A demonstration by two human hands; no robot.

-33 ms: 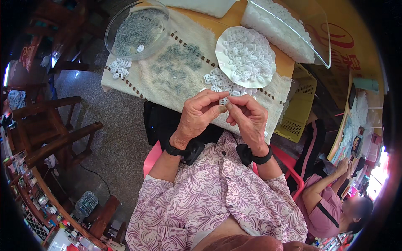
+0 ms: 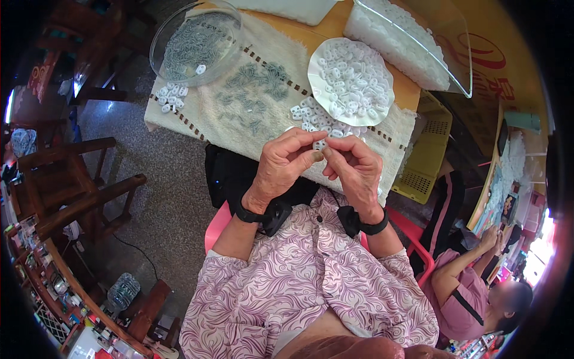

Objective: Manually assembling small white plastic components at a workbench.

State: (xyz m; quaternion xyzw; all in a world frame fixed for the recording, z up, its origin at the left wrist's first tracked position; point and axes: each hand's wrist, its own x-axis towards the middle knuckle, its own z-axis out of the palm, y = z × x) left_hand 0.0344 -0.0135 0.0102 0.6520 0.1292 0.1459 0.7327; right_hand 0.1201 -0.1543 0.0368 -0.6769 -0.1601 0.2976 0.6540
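Observation:
My left hand [image 2: 286, 163] and my right hand [image 2: 354, 169] meet fingertip to fingertip above my lap, at the near edge of the table. Both pinch one small white plastic piece [image 2: 318, 145] between them. Just beyond the fingers, loose white pieces [image 2: 314, 118] lie on a cream cloth [image 2: 221, 122]. A white plate [image 2: 382, 106] heaped with the same pieces sits behind them. Small grey metal parts [image 2: 254, 90] are scattered over the middle of the cloth. Each wrist carries a black band.
A round glass dish [image 2: 194, 42] of grey parts stands at the far left of the cloth, with a little pile of white pieces [image 2: 170, 96] beside it. A clear tray [image 2: 412, 45] lies far right. A yellow crate [image 2: 427, 161], wooden chair [image 2: 78, 185] and a seated person [image 2: 472, 287] surround me.

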